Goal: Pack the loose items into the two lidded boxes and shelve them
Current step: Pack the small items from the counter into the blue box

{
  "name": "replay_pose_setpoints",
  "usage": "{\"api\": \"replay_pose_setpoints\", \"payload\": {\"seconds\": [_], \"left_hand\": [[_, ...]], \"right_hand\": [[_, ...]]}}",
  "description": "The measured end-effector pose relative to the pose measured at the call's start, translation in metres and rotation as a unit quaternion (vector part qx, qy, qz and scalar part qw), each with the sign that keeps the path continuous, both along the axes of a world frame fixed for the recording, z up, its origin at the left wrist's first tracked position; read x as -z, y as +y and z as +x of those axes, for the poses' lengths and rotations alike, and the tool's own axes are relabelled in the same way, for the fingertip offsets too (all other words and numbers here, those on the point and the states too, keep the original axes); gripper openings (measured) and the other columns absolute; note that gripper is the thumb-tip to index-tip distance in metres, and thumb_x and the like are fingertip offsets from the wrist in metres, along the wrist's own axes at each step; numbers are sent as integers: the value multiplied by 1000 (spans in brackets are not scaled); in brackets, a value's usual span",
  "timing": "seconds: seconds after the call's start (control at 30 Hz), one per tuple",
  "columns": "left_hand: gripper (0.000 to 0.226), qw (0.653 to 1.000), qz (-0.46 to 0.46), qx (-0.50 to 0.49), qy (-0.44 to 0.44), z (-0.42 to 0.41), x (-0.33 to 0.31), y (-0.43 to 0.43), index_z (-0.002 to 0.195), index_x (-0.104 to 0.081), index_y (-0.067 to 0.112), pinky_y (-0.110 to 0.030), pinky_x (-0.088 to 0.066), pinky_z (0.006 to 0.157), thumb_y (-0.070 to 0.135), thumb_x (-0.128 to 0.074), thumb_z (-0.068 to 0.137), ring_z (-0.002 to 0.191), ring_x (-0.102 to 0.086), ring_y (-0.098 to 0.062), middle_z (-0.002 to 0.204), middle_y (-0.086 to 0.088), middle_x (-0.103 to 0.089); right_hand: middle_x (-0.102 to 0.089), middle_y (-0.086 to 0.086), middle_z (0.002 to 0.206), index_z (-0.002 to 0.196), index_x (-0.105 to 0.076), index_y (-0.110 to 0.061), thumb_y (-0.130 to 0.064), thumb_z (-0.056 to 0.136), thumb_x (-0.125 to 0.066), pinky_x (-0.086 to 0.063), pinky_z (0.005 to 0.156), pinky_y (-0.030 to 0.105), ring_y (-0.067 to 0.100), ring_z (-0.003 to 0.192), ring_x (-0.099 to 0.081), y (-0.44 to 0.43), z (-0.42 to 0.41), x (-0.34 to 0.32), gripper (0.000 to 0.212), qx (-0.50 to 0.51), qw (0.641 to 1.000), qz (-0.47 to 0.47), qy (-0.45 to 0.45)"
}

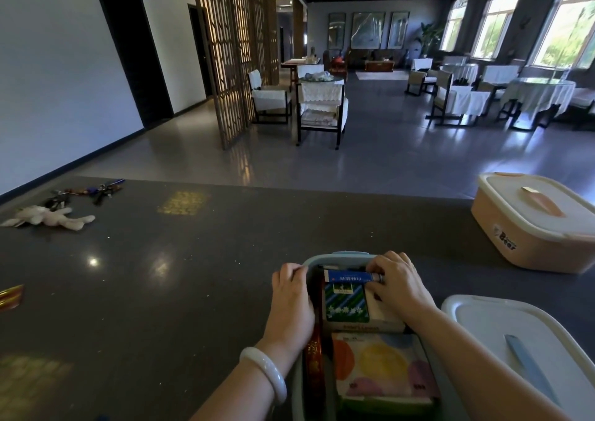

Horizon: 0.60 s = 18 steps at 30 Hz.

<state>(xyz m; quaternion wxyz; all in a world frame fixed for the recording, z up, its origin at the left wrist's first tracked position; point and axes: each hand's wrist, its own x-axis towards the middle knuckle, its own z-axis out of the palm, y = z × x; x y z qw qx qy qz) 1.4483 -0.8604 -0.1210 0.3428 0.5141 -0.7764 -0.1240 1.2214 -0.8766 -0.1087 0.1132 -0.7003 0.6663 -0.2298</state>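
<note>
Nearest to the person stands the open blue box (305,264) on the dark counter (180,279), its long side running away from the body. A colourful tissue pack (383,369) fills its near end.

The left hand (291,301) lies along the left wall, with its fingers curled over the rim at the far left corner. The right hand (396,283) has bent fingers closed on the right end of a slim carton (349,277). This carton lies across the box at its far end, so its long axis goes from left to right, between the two hands.

The white lid (515,340) waits just beside the right forearm, so I think that hand should take it.

Further away on the right is the pink box (531,224), with its lid on.

The plush toy (48,216) and the bunch of keys (87,192) lie unpacked, well apart to the far left. They are on the left hand's side, so this hand seems the natural one to fetch them.
</note>
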Motion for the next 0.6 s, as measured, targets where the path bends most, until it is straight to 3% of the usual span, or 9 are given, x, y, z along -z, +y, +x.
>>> {"api": "replay_pose_setpoints", "payload": {"seconds": [0.23,0.43,0.6], "left_hand": [[43,999,26,20,8,3,-4,1,136,-47,23,-17,-35,98,16,-55,95,117,-31,-4,131,6,-36],[40,997,65,48,-19,19,-17,-3,131,-48,26,-23,-40,97,47,-48,97,112,-34,-3,124,10,-36],[50,985,73,-11,-158,60,-15,-14,141,-42,20,-30,-37,106,48,-42,99,125,-40,-12,138,2,-39]], "right_hand": [[-46,-12,104,102,-60,-32,-33,80,-75,-40,85,27,8,101,-37,-1,5,-7,27,18,1000,12,0],[-45,-8,106,108,-60,-25,-34,91,-61,-40,90,31,10,101,-35,-13,39,-26,20,29,997,-50,52],[-48,-7,114,114,-58,-27,-36,95,-53,-38,98,30,11,107,-38,-33,96,-45,22,-46,993,-63,90]]}}
